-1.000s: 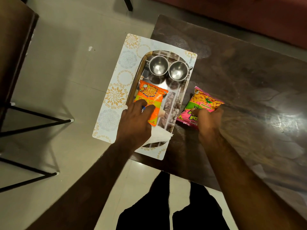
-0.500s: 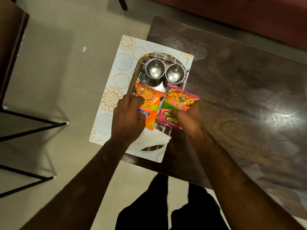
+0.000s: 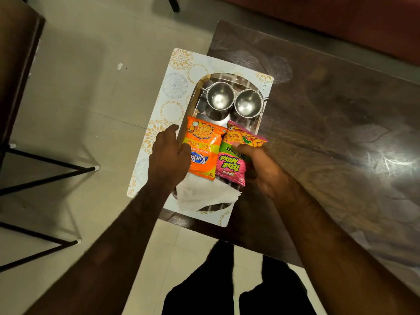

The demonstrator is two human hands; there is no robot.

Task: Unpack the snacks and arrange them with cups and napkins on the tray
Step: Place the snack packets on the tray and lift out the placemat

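Observation:
A steel tray (image 3: 197, 96) lies on a patterned placemat (image 3: 175, 87) at the table's left end. Two steel cups (image 3: 220, 98) (image 3: 247, 103) stand side by side at its far end. An orange snack packet (image 3: 202, 146) and a pink snack packet (image 3: 229, 164) lie next to each other across the tray's middle. A white napkin (image 3: 200, 196) sits under their near ends. My left hand (image 3: 167, 155) holds the orange packet's left edge at the tray rim. My right hand (image 3: 261, 169) grips the pink packet's right side.
The dark glossy table (image 3: 329, 133) stretches to the right of the tray. Black metal furniture legs (image 3: 45, 173) stand on the tiled floor at left. A reddish sofa (image 3: 341, 19) runs along the far side. The placemat overhangs the table's left edge.
My right hand has carried the pink packet from the table onto the tray, beside the orange one. My left hand has slid from the top of the orange packet to its left edge.

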